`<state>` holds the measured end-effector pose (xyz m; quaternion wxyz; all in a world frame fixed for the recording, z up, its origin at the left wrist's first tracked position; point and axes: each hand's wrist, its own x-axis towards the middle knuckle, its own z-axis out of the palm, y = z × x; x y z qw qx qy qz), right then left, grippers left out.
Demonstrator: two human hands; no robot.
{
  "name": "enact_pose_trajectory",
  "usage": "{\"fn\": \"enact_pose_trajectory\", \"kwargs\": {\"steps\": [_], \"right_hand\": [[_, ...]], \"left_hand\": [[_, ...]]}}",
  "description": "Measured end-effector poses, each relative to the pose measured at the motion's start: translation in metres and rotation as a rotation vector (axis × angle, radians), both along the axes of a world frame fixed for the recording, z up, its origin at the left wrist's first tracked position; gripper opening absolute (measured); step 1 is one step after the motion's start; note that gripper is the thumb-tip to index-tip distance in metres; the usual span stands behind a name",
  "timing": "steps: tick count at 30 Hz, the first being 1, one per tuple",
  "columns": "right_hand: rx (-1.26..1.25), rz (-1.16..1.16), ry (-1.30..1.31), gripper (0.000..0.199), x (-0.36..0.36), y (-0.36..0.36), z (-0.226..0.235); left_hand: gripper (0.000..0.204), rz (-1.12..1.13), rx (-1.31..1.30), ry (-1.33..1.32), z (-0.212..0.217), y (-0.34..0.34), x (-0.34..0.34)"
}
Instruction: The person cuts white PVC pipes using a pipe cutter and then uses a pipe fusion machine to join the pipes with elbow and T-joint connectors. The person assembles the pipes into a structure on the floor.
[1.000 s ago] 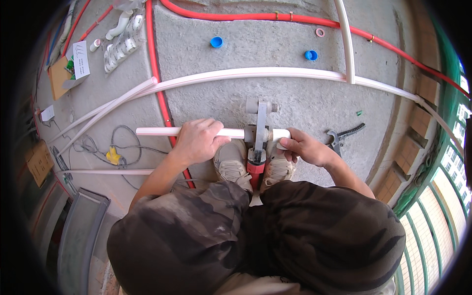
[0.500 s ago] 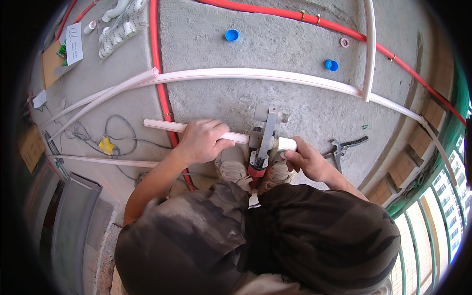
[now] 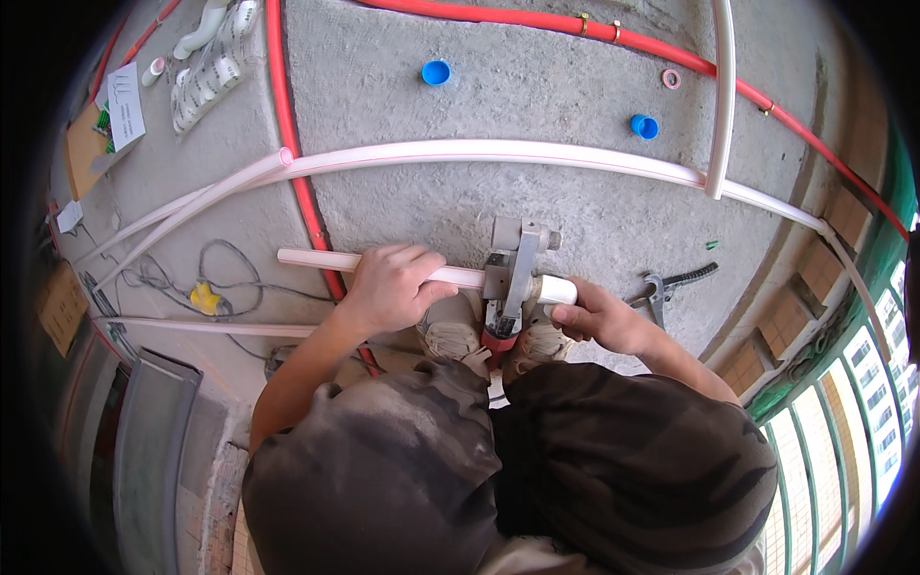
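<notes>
- The right hand [image 3: 599,316] grips a short white fitting [image 3: 556,288], just right of the grey tool [image 3: 513,278] standing by the shoes.
- The left hand [image 3: 388,286] is wrapped around the white pipe [image 3: 316,259].
- The pipe lies sideways on the floor [image 3: 431,172], its end pointing right into the tool.

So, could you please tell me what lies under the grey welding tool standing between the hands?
Under the grey welding tool a red base shows, wedged between two dusty shoes. The concrete floor directly beneath is covered, so how it rests cannot be seen.
</notes>
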<state>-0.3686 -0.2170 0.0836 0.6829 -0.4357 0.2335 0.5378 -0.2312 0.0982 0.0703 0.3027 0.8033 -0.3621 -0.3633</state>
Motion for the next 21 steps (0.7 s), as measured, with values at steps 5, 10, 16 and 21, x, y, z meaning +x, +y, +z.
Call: {"fn": "enact_pose_trajectory", "kwargs": {"steps": [5, 10, 16, 21], "right_hand": [[0.043, -0.009, -0.008, 0.042, -0.002, -0.001, -0.005], [0.034, 0.135, 0.000, 0.052, 0.009, -0.002, -0.003], [-0.047, 0.176, -0.112, 0.055, 0.012, 0.003, 0.005], [-0.043, 0.163, -0.078, 0.048, 0.008, 0.002, 0.001]], "left_hand": [[0.032, -0.031, 0.004, -0.030, 0.007, -0.005, 0.004], [0.032, -0.048, 0.038, -0.017, 0.004, -0.001, 0.003], [0.031, -0.057, 0.015, -0.020, 0.002, -0.003, 0.005], [0.032, -0.082, -0.017, 0.010, -0.008, -0.007, 0.003]]}}
